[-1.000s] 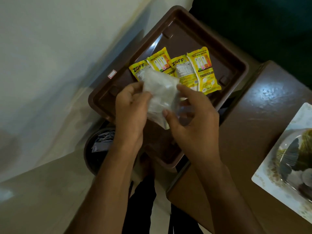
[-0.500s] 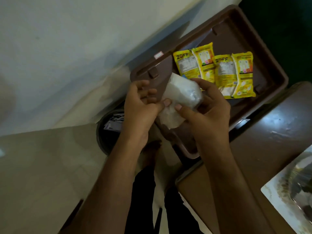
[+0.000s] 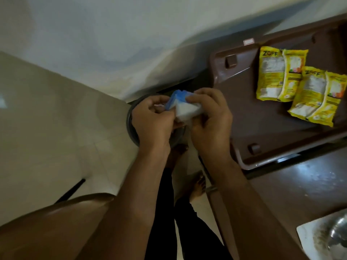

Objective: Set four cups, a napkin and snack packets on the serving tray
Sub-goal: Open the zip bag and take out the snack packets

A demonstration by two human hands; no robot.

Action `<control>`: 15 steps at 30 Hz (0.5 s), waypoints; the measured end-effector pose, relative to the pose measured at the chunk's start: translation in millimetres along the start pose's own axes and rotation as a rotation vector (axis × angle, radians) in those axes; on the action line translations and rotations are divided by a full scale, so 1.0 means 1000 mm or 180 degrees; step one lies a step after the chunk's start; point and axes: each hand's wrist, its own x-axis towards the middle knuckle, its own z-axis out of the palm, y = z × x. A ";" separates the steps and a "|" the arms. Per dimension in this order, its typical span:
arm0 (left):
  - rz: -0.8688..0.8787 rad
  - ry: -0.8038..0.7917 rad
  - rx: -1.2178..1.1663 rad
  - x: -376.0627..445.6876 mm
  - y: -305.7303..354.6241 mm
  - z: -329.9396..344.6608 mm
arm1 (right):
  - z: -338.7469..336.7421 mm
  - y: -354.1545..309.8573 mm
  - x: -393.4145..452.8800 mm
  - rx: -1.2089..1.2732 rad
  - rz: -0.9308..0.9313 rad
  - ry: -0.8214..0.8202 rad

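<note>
Pinching one white napkin pack (image 3: 185, 107) between them, left hand (image 3: 153, 121) and right hand (image 3: 210, 117), fingers curled shut.

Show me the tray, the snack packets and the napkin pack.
tray (image 3: 262, 139), head view, bare floor.
snack packets (image 3: 281, 76), head view, upper pair's face.
napkin pack (image 3: 187, 109), head view, white face between hands.

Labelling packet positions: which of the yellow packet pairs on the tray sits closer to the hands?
The upper-left pair, lying nearer the tray's left wall. The other pair overlaps its lower right corner and lies farther right, toward the frame edge.
</note>
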 end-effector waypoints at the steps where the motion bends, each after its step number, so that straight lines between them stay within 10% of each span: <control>1: 0.0051 0.0219 0.0016 0.004 -0.007 -0.006 | 0.004 0.000 -0.005 -0.0036 0.0048 -0.0393; 5: 0.0145 0.0621 0.0410 0.026 -0.038 -0.026 | 0.022 0.007 -0.028 -0.0754 0.0063 -0.1917; 9: -0.0001 0.0338 0.0479 0.041 -0.067 -0.031 | 0.046 0.027 -0.040 -0.2152 -0.0350 -0.1311; 15: -0.0705 0.0160 -0.0364 0.062 -0.088 -0.033 | 0.073 0.049 -0.028 -0.2125 -0.0061 -0.1075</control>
